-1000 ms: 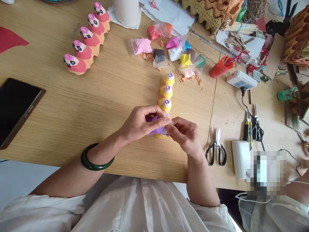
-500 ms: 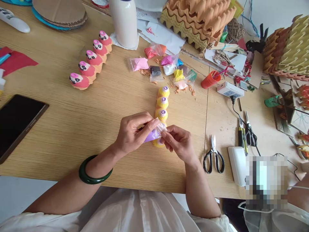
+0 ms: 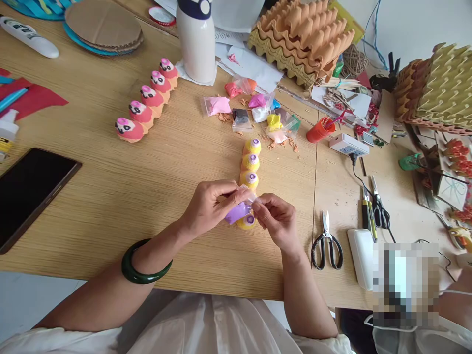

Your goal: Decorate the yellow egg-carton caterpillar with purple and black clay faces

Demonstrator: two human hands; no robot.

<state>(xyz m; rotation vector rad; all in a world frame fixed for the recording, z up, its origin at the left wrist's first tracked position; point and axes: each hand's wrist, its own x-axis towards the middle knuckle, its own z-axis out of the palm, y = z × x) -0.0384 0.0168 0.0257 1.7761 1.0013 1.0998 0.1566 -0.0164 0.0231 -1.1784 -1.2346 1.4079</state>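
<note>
Between my two hands is a small clear plastic bag of purple clay point(image 3: 237, 213). My left hand point(image 3: 212, 204) pinches the bag's top edge between thumb and fingers. At the bag's other corner, my right hand point(image 3: 275, 216) is closed with thumb against forefinger. Below the bag lies a strip of egg-carton cups point(image 3: 251, 161) covered in yellow, each visible cup topped with a pale patch and a purple ring; the bag and my fingers hide part of it. To the upper left rests a second strip point(image 3: 140, 112) in red-pink with black and white markings and pink tops.
Bags of coloured clay point(image 3: 241, 119) lie behind the yellow strip, near a white bottle point(image 3: 196, 46) and an orange cup of sticks point(image 3: 320, 130). Scissors point(image 3: 327, 243) and a white case point(image 3: 360, 258) lie right, a phone point(image 3: 35, 191) left. Egg trays point(image 3: 300, 39) are stacked at the back.
The camera view has shifted slightly, so things on the table sit a little lower in the picture. Both hands keep hold of the bag, with only small finger movement.
</note>
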